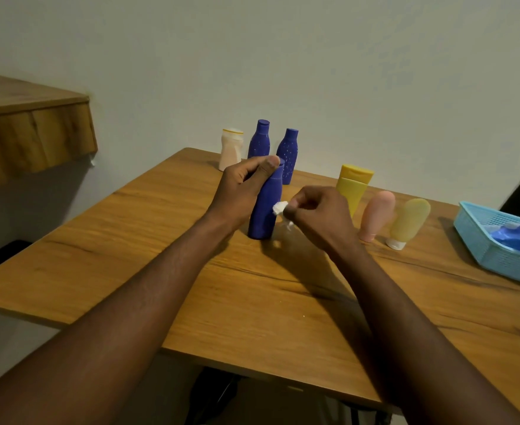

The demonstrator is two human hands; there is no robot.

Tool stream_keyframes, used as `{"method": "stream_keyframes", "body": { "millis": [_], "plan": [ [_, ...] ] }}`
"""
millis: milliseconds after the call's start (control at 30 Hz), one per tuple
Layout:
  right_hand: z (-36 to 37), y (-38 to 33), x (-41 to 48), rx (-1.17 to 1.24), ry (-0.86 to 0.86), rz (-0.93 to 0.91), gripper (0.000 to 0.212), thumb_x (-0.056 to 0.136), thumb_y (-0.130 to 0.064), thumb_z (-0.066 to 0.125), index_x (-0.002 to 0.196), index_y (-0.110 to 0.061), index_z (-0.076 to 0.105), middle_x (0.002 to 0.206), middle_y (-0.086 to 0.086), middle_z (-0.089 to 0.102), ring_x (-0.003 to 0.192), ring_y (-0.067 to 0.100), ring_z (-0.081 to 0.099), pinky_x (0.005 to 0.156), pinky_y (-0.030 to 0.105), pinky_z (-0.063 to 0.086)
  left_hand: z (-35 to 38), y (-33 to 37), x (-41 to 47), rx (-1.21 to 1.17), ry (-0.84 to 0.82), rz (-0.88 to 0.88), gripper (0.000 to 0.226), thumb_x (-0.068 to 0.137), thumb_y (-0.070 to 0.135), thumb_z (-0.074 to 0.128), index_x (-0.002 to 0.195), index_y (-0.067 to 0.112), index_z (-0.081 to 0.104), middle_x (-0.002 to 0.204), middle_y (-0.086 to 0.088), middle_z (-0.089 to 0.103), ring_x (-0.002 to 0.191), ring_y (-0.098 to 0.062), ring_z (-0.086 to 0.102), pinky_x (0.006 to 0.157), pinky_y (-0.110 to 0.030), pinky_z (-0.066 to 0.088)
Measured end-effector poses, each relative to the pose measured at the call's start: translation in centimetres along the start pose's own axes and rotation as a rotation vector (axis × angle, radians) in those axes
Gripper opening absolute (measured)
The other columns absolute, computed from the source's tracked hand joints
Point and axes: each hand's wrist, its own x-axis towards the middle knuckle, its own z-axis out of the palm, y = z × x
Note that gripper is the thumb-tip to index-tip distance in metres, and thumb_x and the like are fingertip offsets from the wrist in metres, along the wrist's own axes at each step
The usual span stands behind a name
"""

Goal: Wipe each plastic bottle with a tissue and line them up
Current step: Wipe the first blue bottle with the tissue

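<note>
Head camera view: at the wooden table [130, 246], the left hand [240, 191] grips an upright blue bottle [266, 210] near its cap while the right hand [317, 213] pinches a tissue [280, 207] against its side, where a hard sideways rub could tip it.

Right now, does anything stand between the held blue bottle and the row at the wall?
Nothing visible does. The left hand grips the blue bottle just before the row's speckled blue bottle; the right hand, pinching the tissue, is at its side, not behind.
</note>
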Motion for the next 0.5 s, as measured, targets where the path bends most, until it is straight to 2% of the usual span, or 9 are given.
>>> {"method": "stream_keyframes", "body": {
  "millis": [100,167,300,400,500],
  "plan": [
    [-1.0,-0.8,0.1,0.146,0.233,-0.040,0.009,0.085,-0.019,0.068,0.083,-0.011,0.065,0.078,0.004,0.066,0.076,0.023,0.064,0.066,0.036,0.055,0.0,0.2,-0.2,0.012,-0.009,0.030,0.024,0.102,0.037,0.059,0.112,0.022,0.074,0.104,0.006,0.074,0.095,-0.005,0.068,0.086,-0.024,0.058],
    [-1.5,-1.0,0.3,0.176,0.308,-0.065,0.008,0.087,-0.016,0.066,0.089,-0.009,0.065,0.082,0.005,0.065,0.078,0.023,0.062,0.066,0.037,0.054,0.1,0.4,-0.3,0.017,-0.015,0.032,0.019,0.102,0.038,0.059,0.109,0.027,0.074,0.102,0.008,0.074,0.092,-0.003,0.068,0.084,-0.024,0.060],
    [-2.1,-1.2,0.3,0.098,0.262,-0.114,0.013,0.093,-0.016,0.062,0.101,-0.012,0.070,0.092,-0.001,0.067,0.083,0.012,0.062,0.067,0.021,0.049,0.5,0.7,-0.5,0.010,-0.032,0.037,0.015,0.102,0.037,0.060,0.106,0.032,0.073,0.101,0.008,0.074,0.085,0.000,0.068,0.083,-0.029,0.060],
    [-2.4,-1.7,0.4,0.020,0.178,-0.129,0.017,0.095,-0.016,0.061,0.102,-0.012,0.075,0.095,-0.005,0.068,0.085,0.007,0.061,0.069,0.022,0.050,0.8,0.8,-0.6,0.025,-0.040,0.051,0.014,0.103,0.036,0.058,0.104,0.036,0.072,0.096,0.015,0.074,0.085,0.002,0.067,0.085,-0.030,0.060],
    [-2.3,-2.4,0.7,-0.045,0.121,-0.151,0.020,0.097,-0.014,0.059,0.106,-0.014,0.077,0.098,-0.011,0.067,0.082,0.001,0.059,0.065,0.017,0.043,1.1,0.7,-0.4,0.038,-0.048,0.047,0.018,0.103,0.038,0.057,0.110,0.034,0.073,0.100,0.017,0.074,0.096,0.000,0.068,0.090,-0.031,0.060]
  ]
}}
